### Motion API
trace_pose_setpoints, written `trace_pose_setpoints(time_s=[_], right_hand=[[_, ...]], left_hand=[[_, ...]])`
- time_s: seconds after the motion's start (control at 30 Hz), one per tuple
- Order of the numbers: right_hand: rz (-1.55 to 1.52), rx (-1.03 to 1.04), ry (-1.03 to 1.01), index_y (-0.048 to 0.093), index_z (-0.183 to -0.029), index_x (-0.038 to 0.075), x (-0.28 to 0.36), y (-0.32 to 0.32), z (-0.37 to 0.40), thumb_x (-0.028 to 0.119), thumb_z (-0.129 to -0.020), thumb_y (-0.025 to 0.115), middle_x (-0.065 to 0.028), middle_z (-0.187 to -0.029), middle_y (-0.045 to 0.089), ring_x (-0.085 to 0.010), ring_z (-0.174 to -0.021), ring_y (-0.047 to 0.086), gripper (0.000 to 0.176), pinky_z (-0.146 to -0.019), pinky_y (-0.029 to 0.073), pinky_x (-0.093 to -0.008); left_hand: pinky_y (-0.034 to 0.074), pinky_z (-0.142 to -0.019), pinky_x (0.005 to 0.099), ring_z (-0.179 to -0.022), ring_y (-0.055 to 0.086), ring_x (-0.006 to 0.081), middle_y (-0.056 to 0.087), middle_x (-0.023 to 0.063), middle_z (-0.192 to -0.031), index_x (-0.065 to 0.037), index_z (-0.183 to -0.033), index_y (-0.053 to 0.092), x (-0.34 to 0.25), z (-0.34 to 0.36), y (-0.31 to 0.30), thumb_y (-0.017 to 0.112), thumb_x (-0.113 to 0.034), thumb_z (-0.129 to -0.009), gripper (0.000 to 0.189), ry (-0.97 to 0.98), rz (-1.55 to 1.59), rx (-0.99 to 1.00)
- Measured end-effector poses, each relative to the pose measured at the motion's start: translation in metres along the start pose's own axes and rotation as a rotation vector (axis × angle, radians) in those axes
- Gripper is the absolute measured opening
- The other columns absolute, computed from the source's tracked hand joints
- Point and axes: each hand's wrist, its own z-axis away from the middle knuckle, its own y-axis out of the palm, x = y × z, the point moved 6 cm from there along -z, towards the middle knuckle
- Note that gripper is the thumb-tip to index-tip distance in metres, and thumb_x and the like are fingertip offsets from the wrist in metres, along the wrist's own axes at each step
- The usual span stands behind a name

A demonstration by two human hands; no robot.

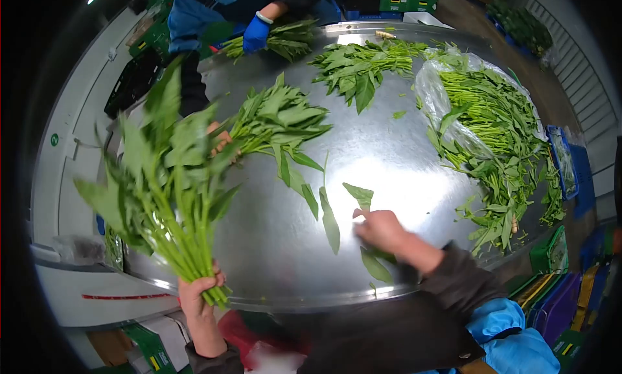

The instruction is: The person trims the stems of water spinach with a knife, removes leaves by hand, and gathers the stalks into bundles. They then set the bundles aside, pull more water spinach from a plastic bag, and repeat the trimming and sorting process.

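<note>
My left hand (199,290) is closed round the stem ends of a large bunch of water spinach (175,192), held upright over the table's near left edge. Over the middle of the metal table, my right hand (385,231) is closed on loose leaves (376,267); one leaf tip (359,194) shows above the fingers and others below. A long single leaf (329,225) lies just left of this hand. The right hand is slightly blurred.
Across the table, one co-worker's gloved hand (256,34) holds greens; another person's hand (220,141) holds a bunch (278,118) at the left. A pile of greens (363,66) lies at the back. An opened plastic bag (431,92) spills stems on the right. Crates (551,254) stand beyond.
</note>
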Motion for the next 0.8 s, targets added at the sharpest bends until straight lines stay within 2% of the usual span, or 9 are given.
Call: trace_pose_setpoints(time_s=[0.07, 0.2, 0.37, 0.47, 0.53, 0.57, 0.63, 0.7, 0.8], right_hand=[[0.026, 0.055, -0.153, 0.055, -0.116, 0.011, 0.031, 0.056, -0.028, 0.021, -0.084, 0.055, -0.0142, -0.068, 0.062, -0.0334, -0.068, 0.064, 0.034, -0.064, 0.049, -0.0445], [0.204, 0.168, -0.197, 0.053, -0.116, 0.012, 0.046, 0.094, -0.068, 0.023, -0.084, 0.056, -0.0121, -0.069, 0.063, -0.0313, -0.068, 0.064, 0.034, -0.063, 0.049, -0.0437], [0.133, 0.185, 0.035, 0.054, -0.101, 0.011, -0.017, 0.056, -0.068, 0.03, -0.085, 0.058, -0.0144, -0.079, 0.065, -0.0351, -0.075, 0.064, 0.026, -0.068, 0.049, -0.0458], [0.107, 0.047, 0.172, 0.059, -0.093, 0.009, -0.061, 0.019, -0.052, 0.027, -0.083, 0.059, -0.0158, -0.077, 0.064, -0.0359, -0.074, 0.063, 0.02, -0.069, 0.05, -0.0445], [0.135, 0.011, 0.213, 0.058, -0.091, 0.008, -0.085, 0.0, -0.039, 0.025, -0.082, 0.06, -0.0166, -0.074, 0.064, -0.0374, -0.072, 0.063, 0.019, -0.067, 0.049, -0.046], [0.199, 0.002, 0.236, 0.058, -0.091, 0.008, -0.085, -0.013, -0.032, 0.025, -0.083, 0.061, -0.0173, -0.075, 0.064, -0.0379, -0.072, 0.063, 0.019, -0.067, 0.049, -0.0464], [0.104, -0.021, 0.305, 0.057, -0.089, 0.006, -0.106, -0.014, -0.022, 0.024, -0.084, 0.062, -0.0164, -0.072, 0.064, -0.0371, -0.07, 0.063, 0.019, -0.064, 0.049, -0.045], [0.009, -0.015, 0.362, 0.057, -0.089, 0.006, -0.108, -0.01, -0.019, 0.023, -0.084, 0.063, -0.0159, -0.07, 0.063, -0.0369, -0.069, 0.062, 0.019, -0.063, 0.048, -0.0445], [-0.032, -0.063, 0.415, 0.057, -0.087, 0.005, -0.114, -0.003, -0.017, 0.019, -0.084, 0.065, -0.013, -0.064, 0.06, -0.0305, -0.06, 0.061, 0.017, -0.058, 0.047, -0.039]], left_hand=[[0.044, -0.059, 0.0331, -0.061, 0.054, 0.0217, 0.056, 0.0126, -0.083, 0.003, -0.108, 0.051, -0.011, -0.011, -0.015, 0.07, -0.002, -0.062, 0.05, 0.036, 0.223, 0.023], [0.043, -0.058, 0.0332, -0.06, 0.053, 0.0217, 0.055, 0.0128, -0.083, 0.002, -0.11, 0.05, -0.007, -0.035, -0.022, 0.069, -0.001, -0.06, 0.053, -0.01, 0.278, 0.074], [0.048, -0.061, 0.0344, -0.067, 0.06, 0.023, 0.06, 0.0119, -0.084, 0.0, -0.108, 0.055, 0.025, -0.074, -0.011, 0.071, -0.001, -0.056, 0.055, -0.191, 0.075, 0.231], [0.052, -0.069, 0.0355, -0.078, 0.064, 0.0236, 0.066, 0.0146, -0.089, 0.001, -0.108, 0.058, 0.03, -0.107, -0.002, 0.074, 0.002, -0.057, 0.054, -0.272, -0.164, 0.432], [0.052, -0.074, 0.033, -0.083, 0.064, 0.0182, 0.069, 0.012, -0.094, 0.002, -0.109, 0.061, 0.029, -0.124, 0.005, 0.076, 0.004, -0.06, 0.051, -0.312, -0.321, 0.702], [0.052, -0.074, 0.033, -0.083, 0.064, 0.0182, 0.069, 0.012, -0.094, 0.002, -0.109, 0.061, 0.026, -0.141, -0.004, 0.076, 0.004, -0.06, 0.051, -0.313, -0.315, 0.688], [0.051, -0.077, 0.0305, -0.086, 0.063, 0.0138, 0.07, 0.007, -0.093, 0.002, -0.104, 0.065, 0.029, -0.168, -0.028, 0.075, 0.005, -0.064, 0.042, -0.424, -0.702, 0.911], [0.05, -0.076, 0.0279, -0.085, 0.063, 0.0127, 0.07, 0.0055, -0.094, 0.001, -0.104, 0.066, 0.01, -0.197, -0.043, 0.076, 0.003, -0.064, 0.041, -0.471, -0.95, 0.934], [0.049, -0.075, 0.0303, -0.083, 0.063, 0.0168, 0.07, 0.0085, -0.091, 0.0, -0.1, 0.068, 0.03, -0.26, -0.136, 0.075, -0.003, -0.063, 0.038, -0.569, -1.193, 0.87]])
